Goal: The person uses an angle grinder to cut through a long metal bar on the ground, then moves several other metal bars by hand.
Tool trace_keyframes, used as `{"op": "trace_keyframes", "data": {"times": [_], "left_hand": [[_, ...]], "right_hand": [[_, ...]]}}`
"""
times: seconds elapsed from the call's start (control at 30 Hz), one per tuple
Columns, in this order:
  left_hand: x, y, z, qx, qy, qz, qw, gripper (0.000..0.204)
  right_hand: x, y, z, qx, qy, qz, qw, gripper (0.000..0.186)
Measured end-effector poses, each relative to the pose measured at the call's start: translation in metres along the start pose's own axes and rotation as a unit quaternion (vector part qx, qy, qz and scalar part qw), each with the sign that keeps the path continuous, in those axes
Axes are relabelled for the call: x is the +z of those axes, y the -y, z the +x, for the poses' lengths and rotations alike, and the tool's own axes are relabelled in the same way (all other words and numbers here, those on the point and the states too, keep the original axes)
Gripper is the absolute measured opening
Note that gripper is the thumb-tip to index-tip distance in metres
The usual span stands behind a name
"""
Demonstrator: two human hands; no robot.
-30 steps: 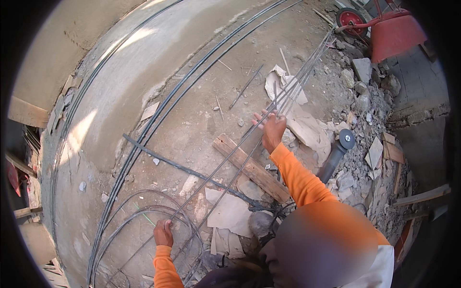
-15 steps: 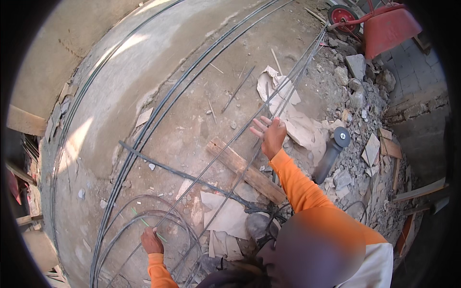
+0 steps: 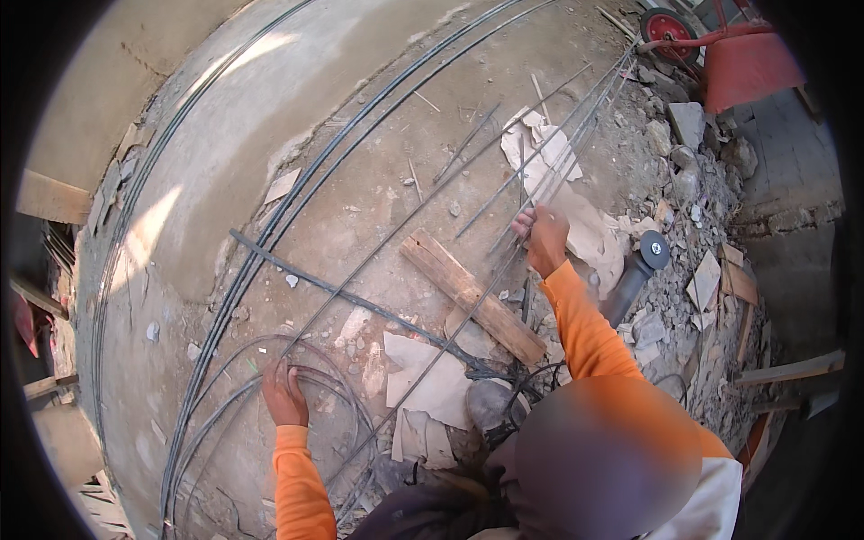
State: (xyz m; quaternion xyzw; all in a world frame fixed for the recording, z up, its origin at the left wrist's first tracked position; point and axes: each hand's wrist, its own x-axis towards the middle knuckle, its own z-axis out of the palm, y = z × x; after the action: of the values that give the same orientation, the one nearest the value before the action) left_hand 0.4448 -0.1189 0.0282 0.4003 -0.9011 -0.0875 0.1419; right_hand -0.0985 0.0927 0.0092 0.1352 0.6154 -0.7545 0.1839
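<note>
Hidden and cut-off parts around the wooden plank (image 3: 472, 295)

Below the plank a blurred patch hides the person's head and shoulder. The right hand (image 3: 545, 238), just right of the plank, curls over thin steel rods (image 3: 576, 148), so its fingers' grip cannot be told. The left hand (image 3: 286, 396), lower left of the plank, lies on looped wire (image 3: 337, 382); contact unclear. The red wheelbarrow (image 3: 742, 63), far upper right, is cut by the rim.

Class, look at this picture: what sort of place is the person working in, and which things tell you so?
Most likely a building site outdoors. Long steel rods lie across rough concrete ground, a red wheelbarrow stands by rubble, and the right hand grips a rod.
</note>
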Motion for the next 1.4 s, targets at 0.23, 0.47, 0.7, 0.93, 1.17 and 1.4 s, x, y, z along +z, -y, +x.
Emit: {"op": "trace_keyframes", "data": {"times": [0.23, 0.47, 0.7, 0.93, 1.17, 1.4], "left_hand": [[-0.002, -0.111, -0.082, 0.069, 0.183, -0.152, 0.969, 0.034], [0.006, -0.105, -0.124, 0.039, 0.186, -0.161, 0.969, 0.032], [0.011, -0.103, -0.134, 0.039, 0.218, -0.168, 0.960, 0.030], [0.023, -0.101, -0.139, 0.037, 0.224, -0.182, 0.957, 0.028], [0.025, -0.092, -0.138, 0.027, 0.262, -0.170, 0.950, 0.023], [0.018, -0.095, -0.129, 0.030, 0.264, -0.182, 0.947, 0.024]], "right_hand": [[-0.048, -0.009, 0.039, -0.419, -0.071, -0.566, 0.706, 0.023], [-0.016, 0.022, 0.088, -0.373, 0.070, -0.616, 0.691, 0.009], [0.005, 0.034, 0.121, -0.261, 0.062, -0.811, 0.520, 0.020], [0.004, 0.043, 0.110, -0.149, -0.014, -0.808, 0.570, 0.025], [0.032, 0.067, 0.076, -0.124, -0.031, -0.793, 0.595, 0.042], [0.025, 0.080, 0.090, -0.132, -0.116, -0.708, 0.684, 0.052]]}}
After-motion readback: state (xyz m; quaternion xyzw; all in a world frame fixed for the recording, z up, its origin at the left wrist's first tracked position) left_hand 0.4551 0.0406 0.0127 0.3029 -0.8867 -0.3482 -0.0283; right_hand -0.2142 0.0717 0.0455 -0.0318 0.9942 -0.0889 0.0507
